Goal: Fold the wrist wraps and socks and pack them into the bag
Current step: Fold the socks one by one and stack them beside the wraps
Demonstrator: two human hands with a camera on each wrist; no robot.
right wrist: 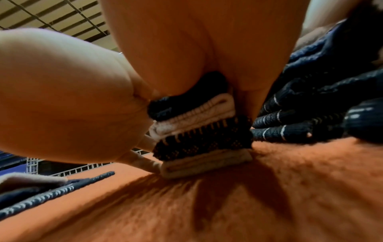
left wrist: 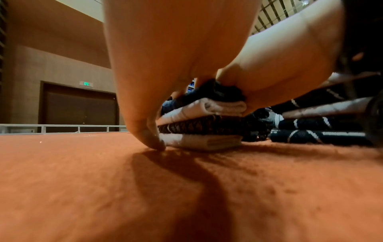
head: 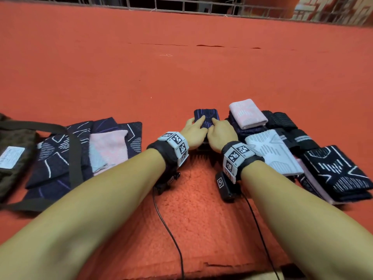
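Note:
A small stack of folded socks (head: 206, 116) stands on the orange carpet, a navy purple-striped one on top. The wrist views show its layers (left wrist: 203, 124) (right wrist: 201, 131): navy, white, dark patterned, white. My left hand (head: 194, 129) grips its left side, with fingers on top and the thumb (left wrist: 151, 137) down at the carpet. On the right side my right hand (head: 220, 131) holds it the same way. A brown bag (head: 14, 150) with a dark strap lies at the far left.
Unfolded navy and pink socks (head: 84, 150) lie spread beside the bag. To the right are folded piles: pink (head: 248, 113), white (head: 272, 152), black wrist wraps (head: 284, 122) and navy patterned socks (head: 339, 172). Open carpet stretches ahead to a railing (head: 181, 7).

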